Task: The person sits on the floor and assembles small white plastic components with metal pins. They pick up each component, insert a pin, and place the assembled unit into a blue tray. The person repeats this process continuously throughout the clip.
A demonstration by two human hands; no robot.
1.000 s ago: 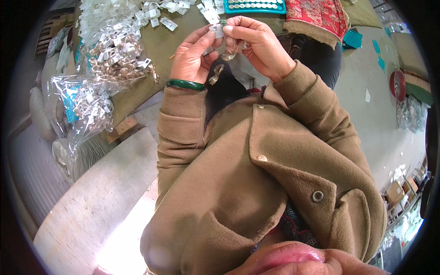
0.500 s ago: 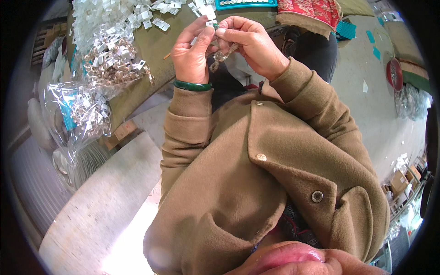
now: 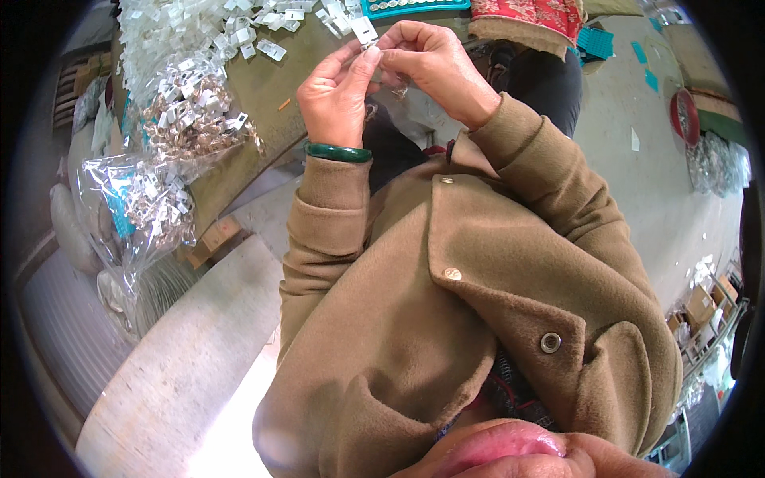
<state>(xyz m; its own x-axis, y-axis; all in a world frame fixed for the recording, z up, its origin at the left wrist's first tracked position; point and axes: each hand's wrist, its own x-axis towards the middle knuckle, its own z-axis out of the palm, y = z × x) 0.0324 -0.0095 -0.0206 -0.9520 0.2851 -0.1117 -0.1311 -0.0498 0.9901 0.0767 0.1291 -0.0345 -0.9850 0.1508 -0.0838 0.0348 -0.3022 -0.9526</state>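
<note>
A brown table top (image 3: 263,95) stood at the top, with a red patterned cloth (image 3: 526,16) at its far end. The floor (image 3: 637,183) was pale grey and bare, with blue bits (image 3: 594,40) lying on it. Small cardboard boxes (image 3: 705,307) sat at the right. Bright light fell on a pale slab (image 3: 175,374) at the lower left.

Small white tag (image 3: 366,32) between both hands

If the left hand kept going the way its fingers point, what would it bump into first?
The left hand points up and away, toward the table. First in line is probably the small white tag at its fingertips, then the teal tray beyond. Depth is hard to judge here.
</note>
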